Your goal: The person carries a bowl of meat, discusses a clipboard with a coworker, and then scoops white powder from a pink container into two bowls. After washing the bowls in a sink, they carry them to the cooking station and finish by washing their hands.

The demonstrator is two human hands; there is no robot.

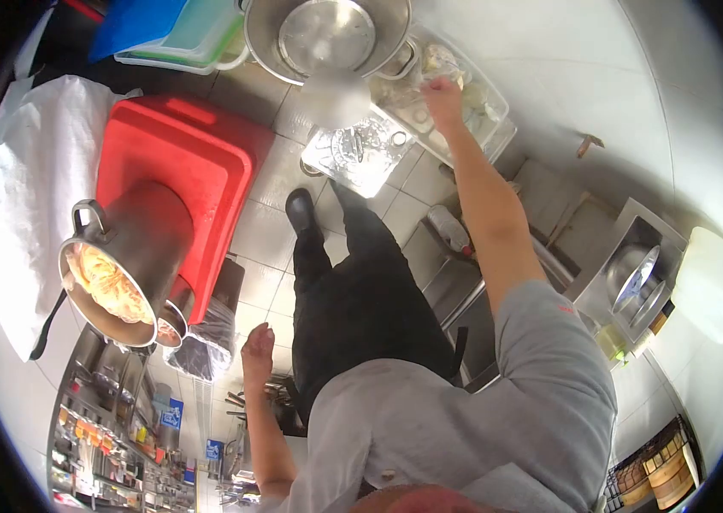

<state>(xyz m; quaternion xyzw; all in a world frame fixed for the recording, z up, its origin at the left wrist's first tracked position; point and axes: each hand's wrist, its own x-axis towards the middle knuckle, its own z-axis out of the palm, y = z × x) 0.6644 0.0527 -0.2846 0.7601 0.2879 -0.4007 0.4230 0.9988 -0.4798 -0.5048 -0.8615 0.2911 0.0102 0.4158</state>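
Observation:
My right hand (442,104) reaches out over a clear plastic tub (491,115) by the wall. Its fingers are closed on the edge of a clear plastic bag (442,61) with something pale inside; the contents are blurred. My left hand (257,355) hangs low at my side, holding nothing I can see, with the fingers loosely bent. Next to the tub stands a large steel pot (263,38) with a shiny base inside. Below it lies a shiny metal lid or tray (357,154), partly hidden by a blurred patch.
On my left, a red lidded bin (182,137) carries a tall pot (135,248) of pale food strips, beside a white sack (28,188). A blue lid (135,26) lies on containers farther off. To my right is a steel sink (635,265) with bowls. Tiled floor (259,231) lies between.

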